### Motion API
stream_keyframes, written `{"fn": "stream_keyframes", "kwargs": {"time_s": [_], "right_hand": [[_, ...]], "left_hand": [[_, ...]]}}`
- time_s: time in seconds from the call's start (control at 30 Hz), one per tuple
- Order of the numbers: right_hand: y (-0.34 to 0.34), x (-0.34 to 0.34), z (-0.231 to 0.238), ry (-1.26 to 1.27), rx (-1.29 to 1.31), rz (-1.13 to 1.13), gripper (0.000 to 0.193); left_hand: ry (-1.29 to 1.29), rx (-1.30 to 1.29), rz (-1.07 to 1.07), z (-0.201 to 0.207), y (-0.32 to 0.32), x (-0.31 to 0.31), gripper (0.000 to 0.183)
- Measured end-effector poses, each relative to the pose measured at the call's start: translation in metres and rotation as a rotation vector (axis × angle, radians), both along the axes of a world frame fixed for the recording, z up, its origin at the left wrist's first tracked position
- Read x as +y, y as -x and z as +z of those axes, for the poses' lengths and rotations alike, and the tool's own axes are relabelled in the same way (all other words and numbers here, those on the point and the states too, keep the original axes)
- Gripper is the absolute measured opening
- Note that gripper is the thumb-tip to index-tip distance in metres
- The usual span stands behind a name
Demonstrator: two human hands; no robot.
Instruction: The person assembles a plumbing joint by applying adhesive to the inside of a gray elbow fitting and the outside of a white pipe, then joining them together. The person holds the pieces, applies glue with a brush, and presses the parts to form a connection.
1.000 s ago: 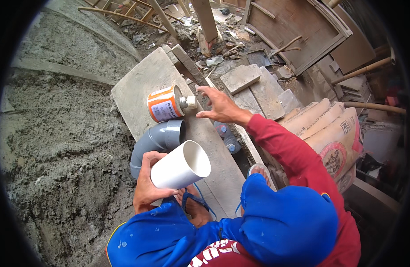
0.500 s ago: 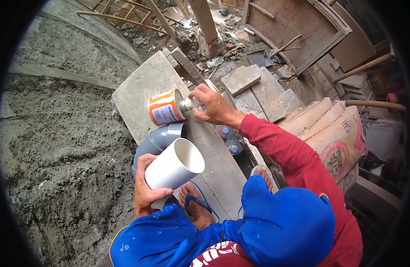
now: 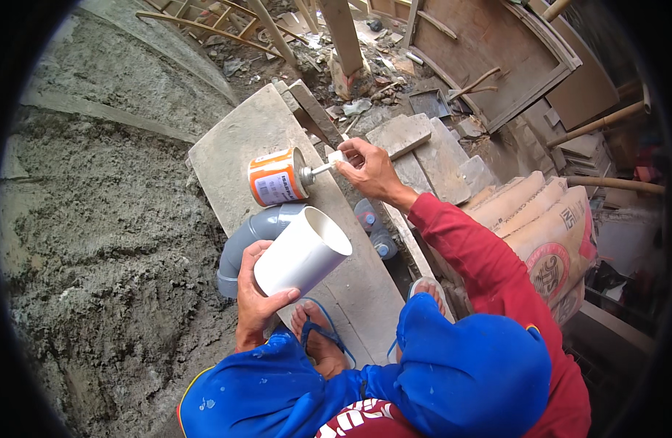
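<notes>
My left hand (image 3: 255, 303) is wrapped round a short white plastic pipe (image 3: 296, 259), tilted so its open end points up and to the right. Between the fingertips of my right hand (image 3: 372, 174) is the white cap of an applicator brush (image 3: 336, 158). Its stem runs back to the neck of an orange and white metal can (image 3: 271, 184); the stem's far end is hidden there. A grey pipe elbow (image 3: 242, 252) lies just below the can, partly behind the white pipe.
Under the can is a dusty plank (image 3: 241, 135). Rough mortar-like ground (image 3: 117, 248) spreads on the left. Paper cement sacks (image 3: 533, 226) are stacked at right. Plastic bottles (image 3: 379, 237) lie in a gap beside the plank. Concrete blocks (image 3: 401, 135) and rubble are farther off.
My right hand has drawn the applicator cap away from the can's neck, toward the right, baring its stem. The white pipe in my left hand has shifted slightly up and right in the view.
</notes>
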State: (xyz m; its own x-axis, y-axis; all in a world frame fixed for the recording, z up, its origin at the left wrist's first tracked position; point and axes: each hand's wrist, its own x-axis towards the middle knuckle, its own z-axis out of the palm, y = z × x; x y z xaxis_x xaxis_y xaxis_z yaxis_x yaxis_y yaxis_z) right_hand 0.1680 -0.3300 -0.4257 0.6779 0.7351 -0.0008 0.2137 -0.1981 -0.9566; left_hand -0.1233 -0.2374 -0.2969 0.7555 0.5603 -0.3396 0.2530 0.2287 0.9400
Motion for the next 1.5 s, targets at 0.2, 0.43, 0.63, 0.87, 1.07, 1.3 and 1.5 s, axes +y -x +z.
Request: {"fn": "stream_keyframes", "kwargs": {"time_s": [0.2, 0.43, 0.63, 0.87, 1.07, 1.3, 1.5], "right_hand": [[-0.009, -0.003, -0.010, 0.026, 0.291, -0.028, 0.031], [-0.023, -0.014, 0.001, 0.009, 0.532, -0.025, 0.028], [-0.044, -0.035, 0.051, -0.017, 0.499, 0.012, 0.026], [-0.042, -0.072, 0.143, -0.152, 0.315, 0.251, 0.030], [-0.045, -0.065, 0.164, -0.141, 0.156, 0.227, 0.032], [-0.041, -0.067, 0.162, -0.202, 0.259, 0.304, 0.034], [-0.041, -0.061, 0.153, -0.194, 0.161, 0.229, 0.028]], "left_hand": [[-0.069, -0.013, 0.032, 0.000, -0.005, -0.003, 0.086], [-0.107, -0.014, 0.034, -0.004, -0.017, -0.007, 0.079], [-0.103, -0.037, 0.019, -0.012, -0.030, -0.005, 0.068], [-0.041, -0.095, 0.047, -0.001, -0.044, -0.002, 0.065], [-0.167, -0.083, 0.010, 0.009, -0.050, 0.003, 0.074], [-0.157, -0.105, -0.031, 0.013, -0.048, 0.010, 0.082], [-0.121, -0.107, -0.049, 0.015, -0.048, 0.015, 0.085]]}}
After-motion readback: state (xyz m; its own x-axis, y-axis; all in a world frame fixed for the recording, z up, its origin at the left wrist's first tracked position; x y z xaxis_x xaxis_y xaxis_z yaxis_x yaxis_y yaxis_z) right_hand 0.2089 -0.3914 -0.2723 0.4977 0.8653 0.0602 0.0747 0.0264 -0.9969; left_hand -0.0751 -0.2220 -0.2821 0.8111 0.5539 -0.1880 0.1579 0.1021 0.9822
